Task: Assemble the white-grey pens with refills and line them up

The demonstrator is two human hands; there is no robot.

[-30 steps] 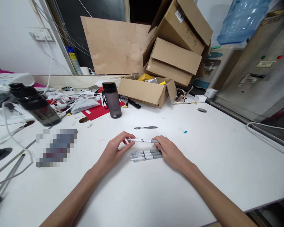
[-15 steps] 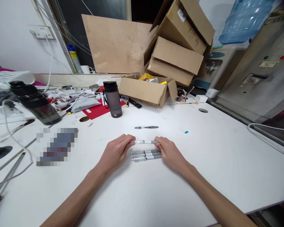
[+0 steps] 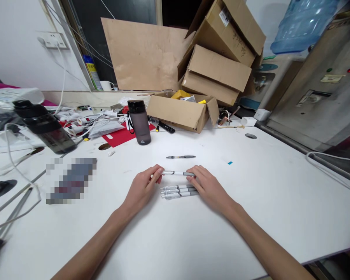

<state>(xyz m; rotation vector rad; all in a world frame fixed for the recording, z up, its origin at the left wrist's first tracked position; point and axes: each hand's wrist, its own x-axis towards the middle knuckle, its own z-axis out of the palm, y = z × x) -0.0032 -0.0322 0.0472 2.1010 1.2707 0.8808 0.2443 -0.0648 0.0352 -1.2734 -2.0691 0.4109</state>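
My left hand and my right hand hold one grey and clear pen between them, each pinching an end, just above the white table. Under it, three similar pens lie side by side on the table between my hands. Farther back lies a single dark pen, apart from both hands.
A smoky grey bottle stands behind the pens, and a larger dark bottle is at the left. An open cardboard box and stacked boxes fill the back. Cables and clutter cover the left side. A blurred patch lies at left.
The held pen has stayed between my hands, shifting only slightly. My fingers have adjusted a little on its ends.
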